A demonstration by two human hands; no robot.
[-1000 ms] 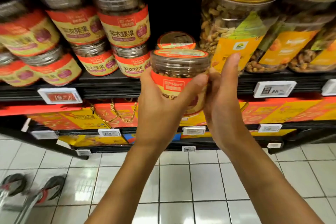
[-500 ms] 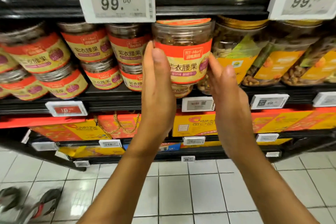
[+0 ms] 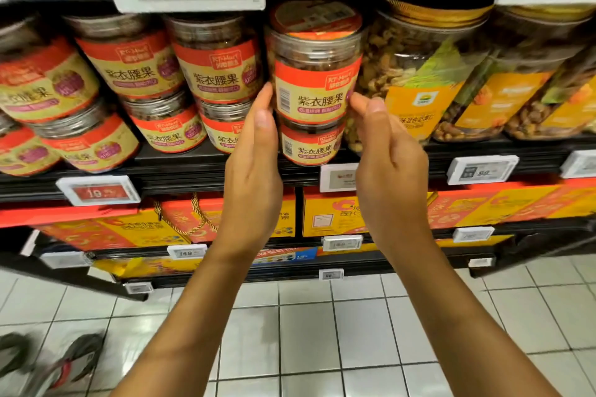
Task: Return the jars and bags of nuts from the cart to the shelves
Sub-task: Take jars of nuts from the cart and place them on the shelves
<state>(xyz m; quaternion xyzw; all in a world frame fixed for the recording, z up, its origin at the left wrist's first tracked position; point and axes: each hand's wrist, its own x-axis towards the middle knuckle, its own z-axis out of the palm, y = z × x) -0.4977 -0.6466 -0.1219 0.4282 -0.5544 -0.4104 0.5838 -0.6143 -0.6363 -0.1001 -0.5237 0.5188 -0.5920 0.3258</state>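
Held up 0.5 s ago, the jar (image 3: 314, 87) now stands on 1 lower jar (image 3: 311, 145) between the hands. The left hand (image 3: 254, 164) has straight fingers touching its side; the right hand (image 3: 390, 164) is loosely curled, gripping nothing. This jar looks shelved.

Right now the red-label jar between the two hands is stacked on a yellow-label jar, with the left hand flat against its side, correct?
Not quite. In the head view the upper jar sits on a lower jar with the same red label, not a yellow one. The left hand does touch its side with straight fingers.
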